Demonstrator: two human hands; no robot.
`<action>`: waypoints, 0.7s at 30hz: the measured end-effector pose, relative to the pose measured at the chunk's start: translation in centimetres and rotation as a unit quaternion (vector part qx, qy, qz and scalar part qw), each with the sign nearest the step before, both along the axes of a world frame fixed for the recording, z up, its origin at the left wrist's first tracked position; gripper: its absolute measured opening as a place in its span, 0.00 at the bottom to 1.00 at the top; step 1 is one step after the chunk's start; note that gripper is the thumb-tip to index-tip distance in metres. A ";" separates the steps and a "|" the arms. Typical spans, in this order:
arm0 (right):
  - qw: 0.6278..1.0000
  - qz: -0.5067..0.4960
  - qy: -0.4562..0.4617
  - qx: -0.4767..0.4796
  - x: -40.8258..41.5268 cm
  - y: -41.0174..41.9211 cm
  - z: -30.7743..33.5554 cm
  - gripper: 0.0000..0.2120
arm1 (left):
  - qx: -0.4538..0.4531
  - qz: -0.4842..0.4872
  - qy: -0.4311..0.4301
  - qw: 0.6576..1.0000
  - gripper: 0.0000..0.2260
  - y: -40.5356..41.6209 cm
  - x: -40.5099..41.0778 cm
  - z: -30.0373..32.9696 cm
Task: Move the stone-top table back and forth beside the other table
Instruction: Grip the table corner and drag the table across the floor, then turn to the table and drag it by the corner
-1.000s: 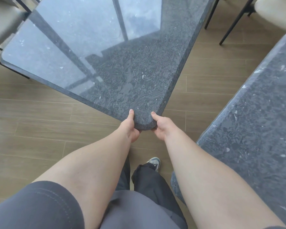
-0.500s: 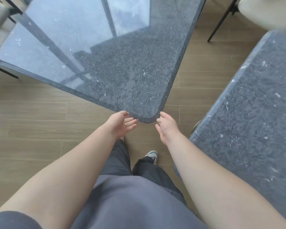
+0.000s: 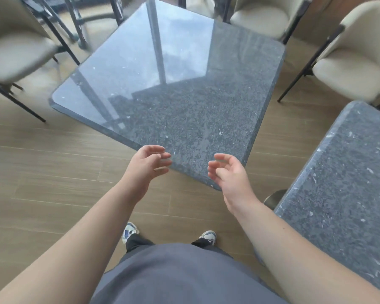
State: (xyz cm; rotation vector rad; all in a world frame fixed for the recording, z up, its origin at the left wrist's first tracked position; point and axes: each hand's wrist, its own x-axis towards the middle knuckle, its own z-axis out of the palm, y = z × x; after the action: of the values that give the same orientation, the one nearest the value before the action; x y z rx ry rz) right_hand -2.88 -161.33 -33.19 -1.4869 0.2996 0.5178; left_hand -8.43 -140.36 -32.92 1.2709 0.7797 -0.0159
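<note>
The stone-top table (image 3: 173, 102) is a dark grey speckled square slab with rounded corners, turned so one corner points at me. My left hand (image 3: 146, 166) hovers at the near left edge of that corner, fingers loosely curled, holding nothing. My right hand (image 3: 229, 172) hovers over the near corner, fingers relaxed and apart from the slab. The other table (image 3: 342, 194), of the same speckled stone, runs along the right side, with a strip of floor between the two tops.
Cream padded chairs with black legs stand around the far side: one at the left (image 3: 15, 47), one at the back (image 3: 266, 16), one at the right (image 3: 355, 60). Wood-look plank floor (image 3: 53, 172) lies below. My shoes (image 3: 130, 231) stand near the corner.
Both hands have let go of the table's near corner and lifted away with fingers relaxed. The view has risen and pulled back, showing the whole top and the chairs.
</note>
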 end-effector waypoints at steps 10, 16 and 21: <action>0.981 0.113 -0.154 0.022 -3.4 20.8 7.1 0.19 | 0.090 0.058 -0.129 0.986 0.11 20.1 -7.9 8.7; 0.968 0.134 -0.202 0.069 -6.5 33.6 11.0 0.17 | 0.198 0.087 -0.179 0.960 0.11 31.8 -13.2 12.3; 0.947 0.171 -0.254 0.098 -9.2 40.2 13.4 0.15 | 0.213 0.105 -0.199 0.951 0.10 38.1 -16.0 13.6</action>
State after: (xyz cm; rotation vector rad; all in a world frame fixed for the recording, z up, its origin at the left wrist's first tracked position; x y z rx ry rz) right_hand -12.11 -121.12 -19.76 -1.4265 -0.4111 0.4041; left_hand -24.43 -102.25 -19.34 1.5246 0.5763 0.5928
